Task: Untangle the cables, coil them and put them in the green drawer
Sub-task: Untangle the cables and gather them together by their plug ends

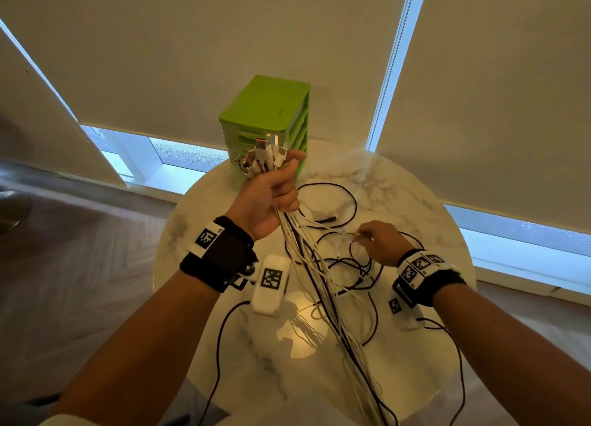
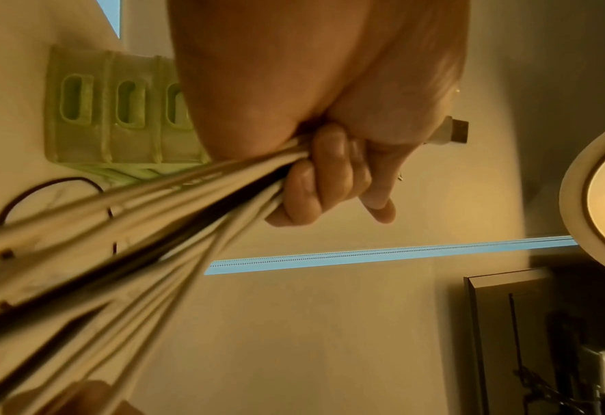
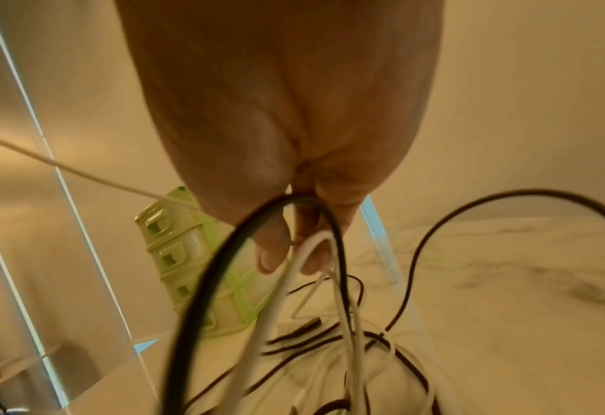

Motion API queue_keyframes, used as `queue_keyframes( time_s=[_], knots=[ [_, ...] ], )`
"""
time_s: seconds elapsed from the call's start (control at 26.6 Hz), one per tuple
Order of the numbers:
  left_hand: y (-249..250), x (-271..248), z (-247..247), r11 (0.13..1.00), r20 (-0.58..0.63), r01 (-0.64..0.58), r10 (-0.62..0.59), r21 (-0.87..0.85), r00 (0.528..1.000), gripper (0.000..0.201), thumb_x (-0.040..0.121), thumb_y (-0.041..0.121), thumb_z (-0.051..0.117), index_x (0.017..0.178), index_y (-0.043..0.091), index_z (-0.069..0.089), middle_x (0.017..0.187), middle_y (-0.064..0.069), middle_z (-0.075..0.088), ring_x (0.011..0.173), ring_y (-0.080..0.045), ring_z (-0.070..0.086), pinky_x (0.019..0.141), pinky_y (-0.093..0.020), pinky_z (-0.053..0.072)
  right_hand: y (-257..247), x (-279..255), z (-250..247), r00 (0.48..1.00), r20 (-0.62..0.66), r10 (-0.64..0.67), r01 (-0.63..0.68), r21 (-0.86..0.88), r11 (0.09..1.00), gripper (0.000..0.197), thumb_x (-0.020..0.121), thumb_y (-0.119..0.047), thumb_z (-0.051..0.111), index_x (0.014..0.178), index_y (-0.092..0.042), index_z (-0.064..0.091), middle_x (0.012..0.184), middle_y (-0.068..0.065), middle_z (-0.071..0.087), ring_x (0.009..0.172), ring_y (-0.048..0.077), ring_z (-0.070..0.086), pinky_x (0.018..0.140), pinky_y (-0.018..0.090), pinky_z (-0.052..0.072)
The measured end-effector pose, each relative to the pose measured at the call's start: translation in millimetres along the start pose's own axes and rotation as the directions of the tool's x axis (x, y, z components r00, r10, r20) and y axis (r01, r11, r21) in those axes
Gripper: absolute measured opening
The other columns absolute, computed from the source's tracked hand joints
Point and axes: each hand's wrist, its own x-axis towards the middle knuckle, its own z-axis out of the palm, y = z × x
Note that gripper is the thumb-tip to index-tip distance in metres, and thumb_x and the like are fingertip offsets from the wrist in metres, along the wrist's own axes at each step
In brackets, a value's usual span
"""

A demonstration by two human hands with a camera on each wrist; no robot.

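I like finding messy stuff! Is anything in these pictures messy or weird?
Yes. Black and white cables lie in a knotted tangle on the marble table. The left hand grips a thick bundle by its plug ends, the strands trailing into the knot, where the right hand pinches cables. The green drawer unit looks shut and undamaged.

We see lime-green drawer unit [image 1: 265, 112] at far side of table, small red mark on its top. Table [image 1: 399, 185] white marble with grey veining. Cable bundle [image 1: 319, 281] mostly white strands with few black ones; loose black cable [image 1: 347, 192] looping on marble to right. Plugs [image 1: 265, 157] white and silver, one orange-tipped. Wristbands [image 1: 208, 265] black, carrying white tags with black square-code patterns. Blinds [image 1: 224, 41] plain off-white; window strips pale blue. Floor brown herringbone at left.
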Motion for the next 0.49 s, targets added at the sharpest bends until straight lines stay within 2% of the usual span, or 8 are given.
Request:
queue_keyframes(
  time_s=[0.04, 0.11, 0.19, 0.23, 0.3, 0.38, 0.41, 0.49],
  knots=[
    [0, 0, -2, 1.000, -0.025, 0.009, -0.009, 0.016, 1.000, 0.018, 0.094, 0.016, 0.046, 0.095, 0.018, 0.064, 0.047, 0.009, 0.018, 0.034, -0.002, 0.019, 0.045, -0.023, 0.012, 2, 1, -4, 0.997, -0.076, 0.019, -0.018, 0.015, 1.000, 0.022, 0.094, -0.021, 0.057, 0.099, -0.005, 0.071, 0.092, 0.009, 0.061, 0.095, 0.027, 0.059, 0.076, 0.023, 0.035],
    [-4, 5, -6, 0.997, -0.075, 0.046, -0.041, 0.065, 0.996, 0.022, 0.098, 0.014, 0.045, 0.098, 0.017, 0.067, 0.046, 0.010, 0.018, 0.034, -0.003, 0.018, 0.042, -0.022, 0.013, -3, 1, -17, 0.985, -0.172, -0.005, 0.021, 0.094, 0.995, 0.017, 0.090, -0.016, 0.063, 0.098, -0.005, 0.074, 0.082, 0.000, 0.061, 0.083, 0.016, 0.059, 0.071, 0.019, 0.036],
    [-10, 12, -7, 0.986, -0.103, 0.098, -0.084, 0.132, 0.991, 0.022, 0.099, 0.015, 0.046, 0.103, 0.016, 0.067, 0.047, 0.010, 0.022, 0.035, -0.003, 0.018, 0.039, -0.020, 0.013, -17, -5, -35, 0.973, -0.222, -0.063, 0.136, 0.331, 0.934, 0.011, 0.085, -0.008, 0.069, 0.093, -0.009, 0.076, 0.082, -0.006, 0.067, 0.072, 0.003, 0.061, 0.069, 0.014, 0.042],
    [-14, 14, -5, 0.977, -0.113, 0.123, -0.105, 0.174, 0.988, 0.021, 0.099, 0.016, 0.047, 0.104, 0.015, 0.067, 0.050, 0.009, 0.025, 0.037, -0.003, 0.019, 0.039, -0.020, 0.013, -24, -9, -43, 0.961, -0.259, -0.095, 0.210, 0.461, 0.862, 0.013, 0.082, -0.003, 0.070, 0.091, -0.011, 0.076, 0.081, -0.008, 0.069, 0.069, 0.000, 0.062, 0.070, 0.015, 0.046],
    [-25, 19, 3, 0.950, -0.130, 0.165, -0.134, 0.265, 0.982, 0.019, 0.097, 0.016, 0.051, 0.105, 0.016, 0.069, 0.056, 0.007, 0.033, 0.040, -0.004, 0.020, 0.040, -0.020, 0.013, -40, -16, -60, 0.921, -0.368, -0.127, 0.341, 0.606, 0.718, 0.019, 0.080, 0.004, 0.069, 0.088, -0.012, 0.074, 0.073, -0.009, 0.072, 0.068, 0.003, 0.065, 0.069, 0.019, 0.051],
    [-35, 21, 16, 0.921, -0.141, 0.189, -0.149, 0.340, 0.979, 0.016, 0.095, 0.014, 0.056, 0.103, 0.018, 0.069, 0.059, 0.007, 0.035, 0.044, -0.005, 0.022, 0.042, -0.021, 0.014, -53, -21, -72, 0.891, -0.432, -0.141, 0.421, 0.668, 0.614, 0.020, 0.079, 0.008, 0.068, 0.090, -0.007, 0.074, 0.072, -0.008, 0.073, 0.069, 0.008, 0.068, 0.070, 0.023, 0.054],
    [-39, 23, 22, 0.915, -0.134, 0.189, -0.150, 0.356, 0.980, 0.013, 0.094, 0.012, 0.059, 0.100, 0.018, 0.068, 0.058, 0.007, 0.035, 0.044, -0.005, 0.023, 0.041, -0.020, 0.016, -59, -23, -76, 0.881, -0.445, -0.161, 0.450, 0.683, 0.576, 0.022, 0.079, 0.010, 0.066, 0.095, -0.003, 0.072, 0.074, -0.008, 0.074, 0.072, 0.009, 0.069, 0.071, 0.022, 0.054],
    [-45, 25, 32, 0.916, -0.110, 0.174, -0.143, 0.362, 0.984, 0.009, 0.091, 0.008, 0.061, 0.093, 0.017, 0.064, 0.053, 0.009, 0.037, 0.043, -0.005, 0.024, 0.040, -0.019, 0.020, -66, -25, -81, 0.868, -0.459, -0.189, 0.480, 0.680, 0.555, 0.025, 0.079, 0.009, 0.066, 0.101, -0.002, 0.070, 0.077, -0.008, 0.074, 0.077, 0.011, 0.071, 0.074, 0.021, 0.055]
  ],
)
